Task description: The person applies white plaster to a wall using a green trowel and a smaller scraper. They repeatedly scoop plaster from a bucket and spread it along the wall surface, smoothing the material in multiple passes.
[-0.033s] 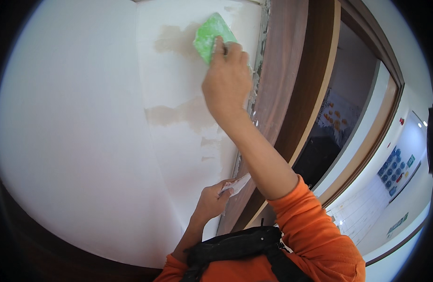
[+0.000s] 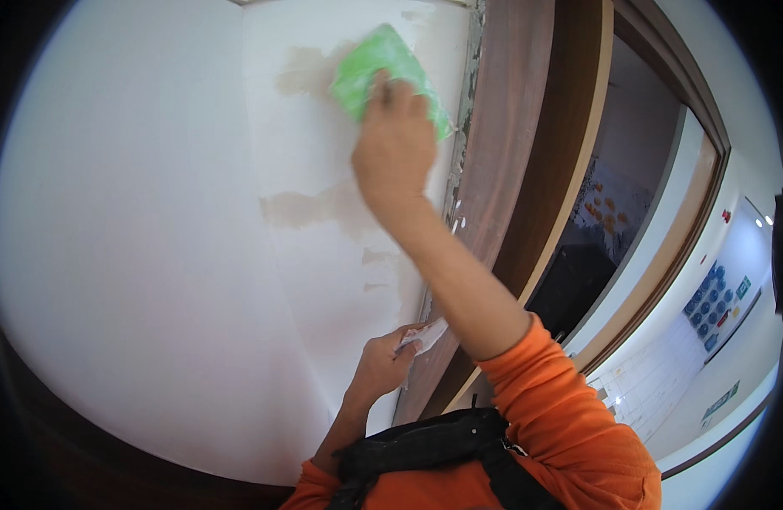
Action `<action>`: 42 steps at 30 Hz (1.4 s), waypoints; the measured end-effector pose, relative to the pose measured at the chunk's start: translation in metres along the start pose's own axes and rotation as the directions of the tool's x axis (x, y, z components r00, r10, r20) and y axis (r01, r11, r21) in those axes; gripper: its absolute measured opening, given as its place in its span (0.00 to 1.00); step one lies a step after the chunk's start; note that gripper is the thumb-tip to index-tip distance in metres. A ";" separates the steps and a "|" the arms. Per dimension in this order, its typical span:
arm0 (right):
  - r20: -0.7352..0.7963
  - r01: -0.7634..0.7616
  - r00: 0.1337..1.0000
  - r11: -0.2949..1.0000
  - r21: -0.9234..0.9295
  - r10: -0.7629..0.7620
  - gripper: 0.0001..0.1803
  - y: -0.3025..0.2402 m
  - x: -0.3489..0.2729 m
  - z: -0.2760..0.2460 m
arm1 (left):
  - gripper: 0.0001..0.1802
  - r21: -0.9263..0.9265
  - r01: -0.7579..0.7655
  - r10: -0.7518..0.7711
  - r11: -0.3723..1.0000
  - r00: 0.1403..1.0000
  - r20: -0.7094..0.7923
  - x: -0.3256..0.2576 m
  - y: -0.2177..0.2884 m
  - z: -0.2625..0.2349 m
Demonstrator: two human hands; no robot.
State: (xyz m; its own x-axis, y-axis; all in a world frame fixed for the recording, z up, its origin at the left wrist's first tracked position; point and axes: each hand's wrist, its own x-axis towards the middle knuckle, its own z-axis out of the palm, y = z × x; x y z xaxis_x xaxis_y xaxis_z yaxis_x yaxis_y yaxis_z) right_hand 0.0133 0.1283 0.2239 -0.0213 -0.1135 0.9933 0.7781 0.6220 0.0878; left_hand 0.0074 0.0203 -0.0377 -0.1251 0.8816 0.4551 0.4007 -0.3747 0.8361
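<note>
My right hand [image 2: 397, 157] is closed around the grip of a green plastering trowel [image 2: 360, 75], slightly smeared by motion. White smears coat the trowel's plate, which lies at or very near the upper part of the white wall [image 2: 323, 289]; whether it touches is hard to tell. Lower down, my left hand [image 2: 379, 365] grips a flat scraper [image 2: 425, 337] covered in whitish putty, close to the wooden door frame. Greyish-beige patches [image 2: 315, 209] mark the wall below and to the left of the trowel.
A rough, chipped plaster edge [image 2: 465, 115] runs along the brown wooden door frame [image 2: 506, 127]. To the right, a doorway [image 2: 634, 136] shows a dark room, and beyond lies a tiled corridor with several blue bottles [image 2: 709, 297]. A black bag [image 2: 434, 438] hangs at my chest.
My right hand and the green trowel have shifted a little left and down, and more of the trowel's plate now faces me. The left hand and scraper have hardly moved.
</note>
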 end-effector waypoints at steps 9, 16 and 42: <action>0.114 -0.283 0.957 0.946 0.155 0.267 0.26 0.006 -0.014 -0.058 | 0.17 0.011 0.111 -0.111 0.994 0.992 0.065 -0.006 0.010 0.000; -0.032 -0.169 0.983 0.965 0.203 0.179 0.21 -0.054 0.012 0.017 | 0.17 0.073 0.115 -0.119 0.991 0.991 0.060 -0.008 0.021 -0.005; 0.017 -0.418 0.908 0.908 0.029 0.418 0.35 -0.022 0.052 0.023 | 0.17 0.026 0.232 -0.232 0.972 0.972 0.024 -0.008 0.023 -0.010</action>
State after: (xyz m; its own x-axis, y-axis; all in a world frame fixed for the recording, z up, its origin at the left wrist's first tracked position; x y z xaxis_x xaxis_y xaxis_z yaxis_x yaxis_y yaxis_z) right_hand -0.0190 0.1268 0.2750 0.2950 0.1704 0.9402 0.6970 0.6347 -0.3338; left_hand 0.0089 0.0024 -0.0192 -0.1925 0.9513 0.2408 0.3844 -0.1526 0.9104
